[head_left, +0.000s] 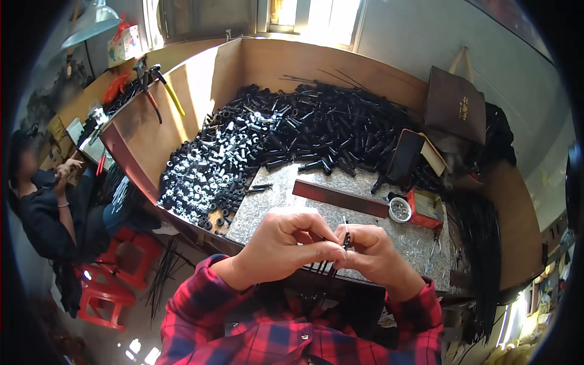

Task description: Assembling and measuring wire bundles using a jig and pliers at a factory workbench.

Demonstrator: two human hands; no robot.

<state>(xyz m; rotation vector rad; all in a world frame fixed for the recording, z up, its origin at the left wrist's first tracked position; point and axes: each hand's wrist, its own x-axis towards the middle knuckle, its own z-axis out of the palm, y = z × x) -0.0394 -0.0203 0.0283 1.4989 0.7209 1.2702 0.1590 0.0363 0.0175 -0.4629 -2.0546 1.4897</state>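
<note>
My left hand [289,243] and my right hand [378,252] meet over the near edge of the worktop, fingertips almost touching. Between the right thumb and forefinger is a small black part [347,239], with a thin pale tip sticking up from it. The left thumb and fingers are pinched together beside it; whatever they grip is hidden. Several thin black rods [321,266] show just below the fingertips. Ahead of my hands a long dark reddish bar [339,198] lies on the speckled stone slab [267,210].
Heaped black cylindrical parts [328,125] and small ring-like pieces [204,170] fill the back and left. At right stand a white cup of small bits [399,209] and a red box [426,208]. Pliers [167,91] hang on the wooden partition. A person [45,207] sits beyond it, near red stools [106,295].
</note>
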